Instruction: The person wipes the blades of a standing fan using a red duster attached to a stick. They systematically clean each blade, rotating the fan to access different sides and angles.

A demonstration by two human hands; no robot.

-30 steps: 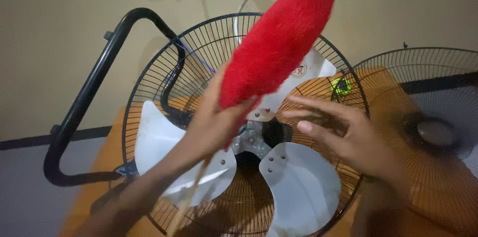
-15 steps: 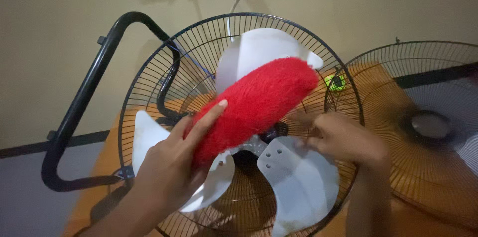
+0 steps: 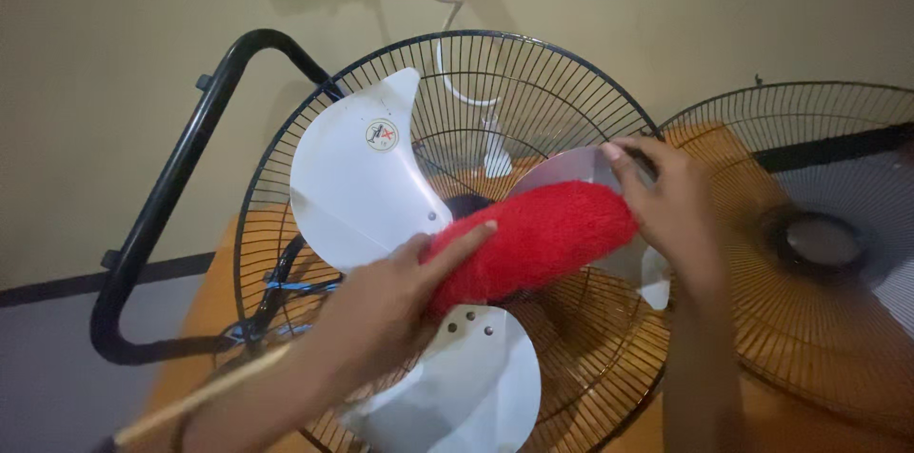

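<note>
red duster laid across an open fan's blades

a black fan guard rings three pale metal blades, with a second guard just right. the red fluffy duster lies across the hub. the left hand clamps its fingers on the duster's near end, forefinger stretched along it; the right hand pinches the right blade's edge.
</note>
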